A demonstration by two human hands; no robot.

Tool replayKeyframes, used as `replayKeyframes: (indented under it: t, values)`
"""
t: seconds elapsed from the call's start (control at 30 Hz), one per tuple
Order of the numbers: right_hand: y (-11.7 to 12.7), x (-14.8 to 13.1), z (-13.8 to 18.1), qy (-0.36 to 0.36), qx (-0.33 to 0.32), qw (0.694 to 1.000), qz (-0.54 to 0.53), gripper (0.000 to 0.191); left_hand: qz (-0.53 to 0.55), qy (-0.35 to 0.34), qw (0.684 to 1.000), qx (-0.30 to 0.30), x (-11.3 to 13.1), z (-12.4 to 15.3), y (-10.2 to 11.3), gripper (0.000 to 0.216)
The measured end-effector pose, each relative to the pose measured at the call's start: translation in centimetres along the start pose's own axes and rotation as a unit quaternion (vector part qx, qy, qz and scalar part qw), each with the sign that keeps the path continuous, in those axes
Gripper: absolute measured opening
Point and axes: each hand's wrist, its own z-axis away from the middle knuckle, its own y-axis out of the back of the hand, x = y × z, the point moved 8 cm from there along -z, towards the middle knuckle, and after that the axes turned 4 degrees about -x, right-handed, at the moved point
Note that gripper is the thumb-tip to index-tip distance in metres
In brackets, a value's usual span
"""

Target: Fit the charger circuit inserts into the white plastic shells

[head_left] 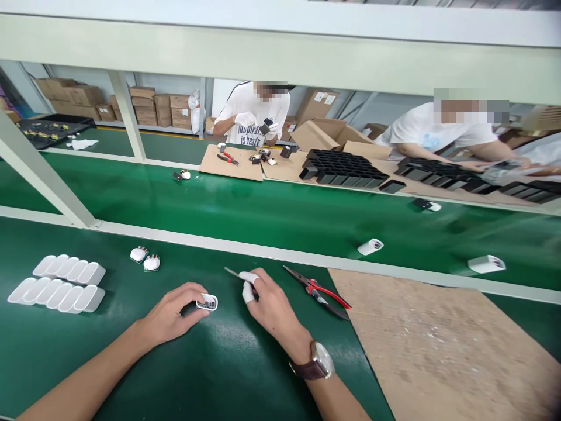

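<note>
My left hand [177, 313] has its thumb and fingers closed round a small white oval housing [207, 302], with dark parts showing inside its open end. A thin greyish stick-like tool [231, 271] is pinched between the thumb and index finger of my right hand [265, 298]; both digits wear white finger cots. The tool points left, above and apart from the housing. Two small circuit boards with white lumps [145, 259] lie behind my left hand. Red-and-black long-nose pliers [318, 291] rest to the right of my right hand.
Two rows of white oval housings [56, 295] stand at the left. A worn cardboard sheet [442, 339] covers the right side. Beyond the pale rail, a green conveyor belt [272, 210] carries white housings [370, 247] and small parts. Two co-workers sit opposite near black cases [346, 169].
</note>
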Motion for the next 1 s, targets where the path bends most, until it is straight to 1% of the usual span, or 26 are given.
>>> replayKeyframes:
  t: [0.03,0.1,0.13,0.2,0.3,0.47,0.73,0.87,1.0]
  values:
    - [0.3,-1.4,-0.1,0.022,-0.011,0.999,-0.038,0.027,-0.001,0.029,1.000,0.001,-0.4,0.1,0.0,0.022]
    - [0.9,-4.1,-0.1,0.070,-0.033,0.995,-0.063,0.027,-0.005,0.086,0.996,0.001,-1.3,0.3,-0.1,0.026]
    - [1.1,-5.1,-0.1,0.089,-0.041,0.994,-0.053,0.025,-0.008,0.108,0.994,-0.002,-1.6,0.4,-0.2,0.027]
    - [1.5,-6.0,0.1,0.108,-0.049,0.993,-0.013,0.024,-0.010,0.131,0.991,-0.006,-1.9,0.6,-0.4,0.029]
    - [1.6,-5.8,0.3,0.108,-0.052,0.992,0.032,0.023,-0.005,0.130,0.991,-0.005,-2.1,0.7,-0.5,0.034]
    - [1.2,-5.6,0.4,0.116,-0.044,0.990,0.064,0.023,0.002,0.119,0.993,-0.003,-2.2,0.6,-0.6,0.038]
    - [0.7,-6.8,0.3,0.132,-0.051,0.988,0.057,0.021,-0.002,0.131,0.991,-0.016,-2.1,0.7,-0.7,0.039]
    - [0.4,-7.4,0.3,0.144,-0.052,0.987,0.053,0.022,0.000,0.123,0.992,-0.015,-2.1,0.7,-0.7,0.037]
    - [0.5,-7.8,0.1,0.147,-0.059,0.985,0.073,0.022,0.000,0.113,0.994,-0.011,-2.1,0.6,-0.7,0.036]
